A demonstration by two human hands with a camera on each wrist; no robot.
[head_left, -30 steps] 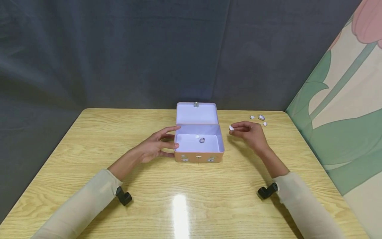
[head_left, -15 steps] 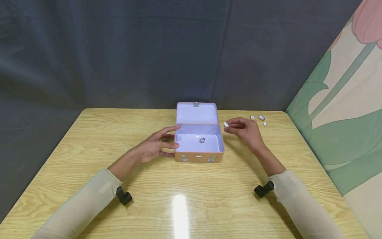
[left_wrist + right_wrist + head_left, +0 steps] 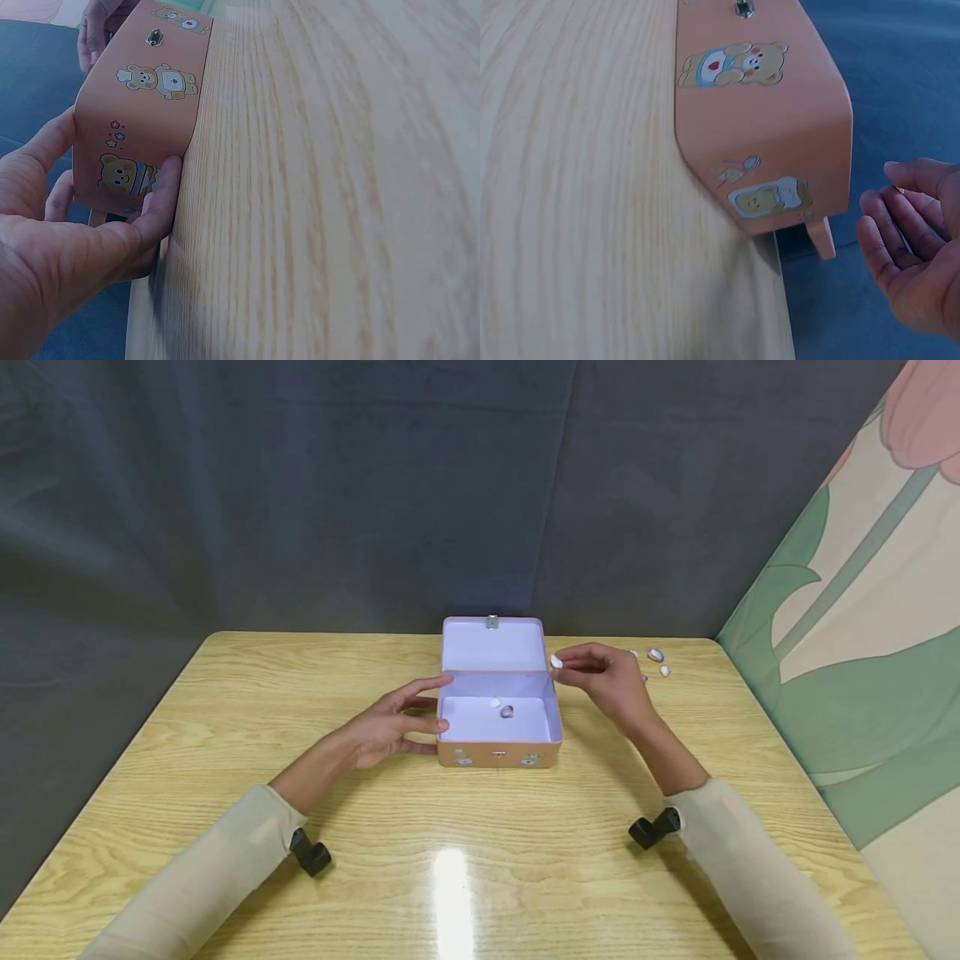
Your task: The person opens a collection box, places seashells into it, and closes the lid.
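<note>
An orange tin box with bear stickers stands open at the table's centre, its lid upright. Two small shells lie on its pale floor. My left hand holds the box's left end, fingers on the side wall and thumb at the front corner. The left wrist view shows that hand wrapped round the box's corner. My right hand pinches a small white shell just above the box's right rear rim. In the right wrist view the right hand hovers beside the box.
A few loose shells lie on the wooden table at the back right, behind my right hand. A dark curtain hangs behind the table and a flowered panel stands along the right edge.
My right hand has carried the white shell leftward, from near the loose shells to the box's right rim. The left hand and the box have not moved.
</note>
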